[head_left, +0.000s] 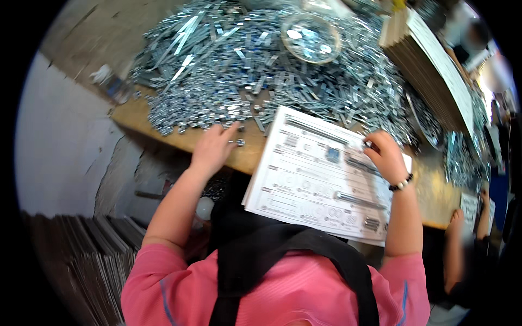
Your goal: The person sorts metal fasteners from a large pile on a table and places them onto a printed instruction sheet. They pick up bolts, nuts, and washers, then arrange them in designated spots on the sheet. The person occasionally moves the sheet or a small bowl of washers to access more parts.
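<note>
Wooden bench (247,155) mid-frame, heaped with a pile of small metal parts (261,70) across upper centre. Printed sheet (318,176) at centre right. Right hand (387,157) pinched on a small metal piece (368,144) over sheet. Left hand (213,148) fingers spread, touching pile's lower edge.

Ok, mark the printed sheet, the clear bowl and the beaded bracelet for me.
printed sheet (304,179): head view, on the middle of the white page.
clear bowl (311,38): head view, on the bowl's centre, atop the metal parts.
beaded bracelet (401,185): head view, on the beads at the right wrist.
</note>
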`<move>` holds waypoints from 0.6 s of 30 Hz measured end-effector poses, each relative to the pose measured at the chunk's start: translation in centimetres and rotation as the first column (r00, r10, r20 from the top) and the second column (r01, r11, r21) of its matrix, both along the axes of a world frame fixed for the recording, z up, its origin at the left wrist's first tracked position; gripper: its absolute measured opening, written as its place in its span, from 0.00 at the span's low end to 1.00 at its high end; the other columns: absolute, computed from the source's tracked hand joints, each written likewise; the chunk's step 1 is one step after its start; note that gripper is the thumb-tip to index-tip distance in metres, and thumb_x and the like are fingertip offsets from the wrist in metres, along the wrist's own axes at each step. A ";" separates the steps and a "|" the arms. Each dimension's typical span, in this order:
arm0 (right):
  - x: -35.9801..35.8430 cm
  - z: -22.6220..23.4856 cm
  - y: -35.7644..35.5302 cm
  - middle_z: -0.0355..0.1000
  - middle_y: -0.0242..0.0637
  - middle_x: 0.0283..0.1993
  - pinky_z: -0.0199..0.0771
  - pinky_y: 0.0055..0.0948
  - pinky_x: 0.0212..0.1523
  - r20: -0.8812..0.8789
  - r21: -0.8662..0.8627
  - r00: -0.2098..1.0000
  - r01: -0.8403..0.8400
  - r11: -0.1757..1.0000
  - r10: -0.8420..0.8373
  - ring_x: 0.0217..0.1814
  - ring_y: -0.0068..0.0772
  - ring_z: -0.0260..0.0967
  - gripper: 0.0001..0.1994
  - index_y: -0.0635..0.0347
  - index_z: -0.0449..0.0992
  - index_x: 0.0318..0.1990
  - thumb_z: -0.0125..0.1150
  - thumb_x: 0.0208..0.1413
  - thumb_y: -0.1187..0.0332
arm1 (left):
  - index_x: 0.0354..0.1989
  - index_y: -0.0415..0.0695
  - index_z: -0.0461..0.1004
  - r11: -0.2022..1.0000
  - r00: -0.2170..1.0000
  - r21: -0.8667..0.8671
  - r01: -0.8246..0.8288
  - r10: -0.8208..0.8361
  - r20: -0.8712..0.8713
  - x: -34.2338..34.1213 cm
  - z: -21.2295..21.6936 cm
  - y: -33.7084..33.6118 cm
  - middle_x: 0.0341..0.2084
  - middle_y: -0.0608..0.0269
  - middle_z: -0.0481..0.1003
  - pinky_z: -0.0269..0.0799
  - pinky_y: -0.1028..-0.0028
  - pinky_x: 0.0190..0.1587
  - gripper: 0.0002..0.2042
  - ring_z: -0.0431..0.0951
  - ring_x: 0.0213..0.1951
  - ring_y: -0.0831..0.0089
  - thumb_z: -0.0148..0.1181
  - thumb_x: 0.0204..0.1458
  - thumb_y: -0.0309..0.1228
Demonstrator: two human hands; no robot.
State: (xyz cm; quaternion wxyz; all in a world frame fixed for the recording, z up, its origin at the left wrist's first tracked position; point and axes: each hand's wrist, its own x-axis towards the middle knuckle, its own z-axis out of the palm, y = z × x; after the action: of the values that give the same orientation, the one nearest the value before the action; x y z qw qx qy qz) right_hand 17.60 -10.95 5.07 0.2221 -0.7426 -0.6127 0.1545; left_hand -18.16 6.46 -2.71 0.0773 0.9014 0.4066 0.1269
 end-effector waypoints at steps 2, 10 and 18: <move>0.2 -0.4 -0.1 0.66 0.39 0.33 0.67 0.32 0.35 0.025 0.000 0.999 0.039 0.999 -0.039 0.35 0.39 0.66 0.09 0.58 0.73 0.36 0.60 0.44 0.72 | 0.52 0.54 0.67 0.999 0.999 0.009 0.036 -0.036 -0.008 0.5 -0.4 0.7 0.27 0.58 0.65 0.66 0.65 0.34 0.21 0.69 0.32 0.60 0.58 0.46 0.32; 0.2 -3.5 1.7 0.67 0.37 0.34 0.68 0.35 0.38 0.202 -0.041 0.979 -0.003 0.999 0.011 0.38 0.41 0.67 0.09 0.53 0.74 0.38 0.58 0.46 0.68 | 0.42 0.50 0.73 0.990 0.988 0.068 0.121 -0.126 0.088 1.8 -0.8 1.8 0.26 0.58 0.67 0.67 0.65 0.32 0.13 0.70 0.30 0.60 0.58 0.45 0.30; 2.5 -0.5 -5.0 0.66 0.38 0.31 0.67 0.30 0.34 0.023 0.073 0.980 0.193 0.978 -0.195 0.33 0.38 0.66 0.05 0.60 0.74 0.29 0.60 0.44 0.71 | 0.38 0.45 0.72 0.999 0.996 0.046 0.001 -0.005 0.088 1.3 -0.6 0.3 0.31 0.56 0.68 0.66 0.64 0.36 0.11 0.70 0.34 0.57 0.58 0.45 0.29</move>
State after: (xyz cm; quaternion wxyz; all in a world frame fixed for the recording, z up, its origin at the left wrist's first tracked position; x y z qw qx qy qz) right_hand 20.15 -15.90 4.54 0.2530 -0.7928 -0.5455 0.0994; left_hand -16.87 6.76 -3.27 0.0748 0.8972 0.3983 0.1756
